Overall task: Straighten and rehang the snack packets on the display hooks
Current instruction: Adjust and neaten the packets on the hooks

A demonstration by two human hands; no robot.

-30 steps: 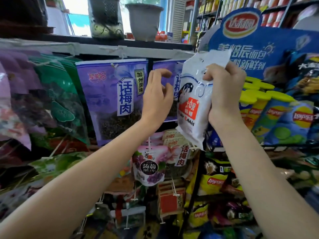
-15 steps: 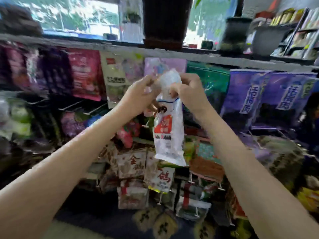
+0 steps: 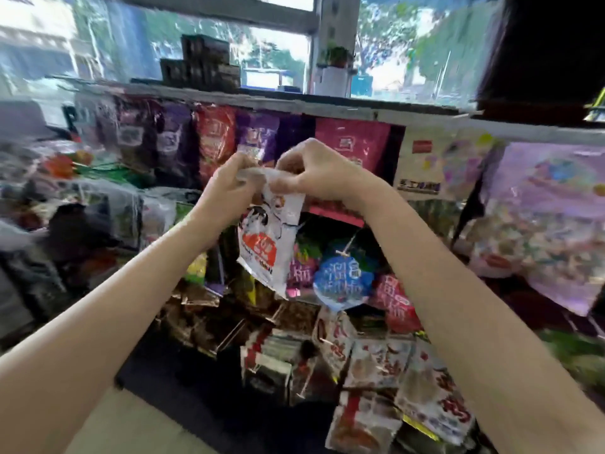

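Currently both hands up at the top seam of the white candy packet (image 3: 266, 239). Left hand (image 3: 226, 188) pinching the left end of the seam; right hand (image 3: 314, 172) pinching the right end, fingers curled over the edge. Packet held in the air in front of the rack, tilted, bottom corner swung toward the right and overlapping the round blue packet (image 3: 342, 283) behind it. Not on any hook yet, as far as can be judged.

Frame smeared by motion; no hook tip or hang hole readable near the hands. Cannot tell which hook is meant.

Top row behind: red packet (image 3: 214, 136), pink packet (image 3: 352, 142), pale packet (image 3: 438, 158), all hung under the shelf edge (image 3: 327, 109). Lower rows crowded and uneven.

Risks, judged:
- Seam crumpled between the pinches, so hang hole possibly folded shut; hook would miss or tear the film.
- Packet hanging aslant; weight off centre could twist it on the hook and leave it crooked.
- Swinging bottom corner likely to knock the round blue packet or its neighbours off their pegs.
- Thin two-point pinch on slick film; slip would drop the packet into the lower rows.
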